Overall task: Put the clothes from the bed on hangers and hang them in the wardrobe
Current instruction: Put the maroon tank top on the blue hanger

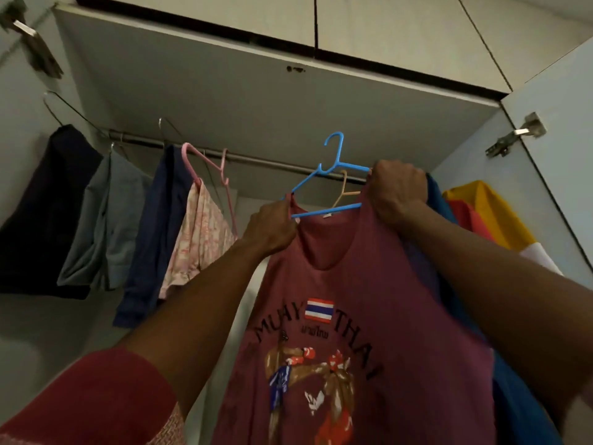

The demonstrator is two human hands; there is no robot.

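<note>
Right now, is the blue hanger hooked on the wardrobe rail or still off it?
Off. The blue hanger's hook sits free, not round the rail; both hands hold its ends through the maroon tank top.

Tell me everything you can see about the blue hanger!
The blue hanger looks like thin plastic, with a curved hook on top, not yet on the rail. It sits tilted, partly inside the neck of the maroon tank top. The left hand grips one strap and the right hand the other end.
</note>
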